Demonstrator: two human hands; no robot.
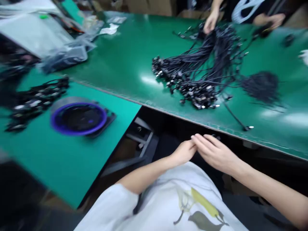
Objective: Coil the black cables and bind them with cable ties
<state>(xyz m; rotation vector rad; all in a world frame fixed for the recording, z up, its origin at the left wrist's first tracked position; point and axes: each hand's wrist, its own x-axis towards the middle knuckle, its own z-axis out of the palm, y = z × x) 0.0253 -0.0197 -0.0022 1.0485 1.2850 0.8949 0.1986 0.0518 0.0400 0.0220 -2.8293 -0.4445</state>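
Both of my hands hang below the edge of the green table, over my lap and white shirt. My right hand (pixel 215 152) has its fingers stretched out flat and lies over the fingertips of my left hand (pixel 184 152), whose fingers are hidden beneath it. Neither hand visibly holds anything. On the table above them lies a big pile of black cables with small connectors (pixel 194 75); one loose cable (pixel 237 118) trails toward the table's near edge.
A lower green table (pixel 60 160) at the left bears a purple-rimmed round device (pixel 78 118) and a cable bundle (pixel 36 99). Plastic bags (pixel 64 56) lie at the far left. Another person's hands (pixel 210 21) touch the cable pile at the far side.
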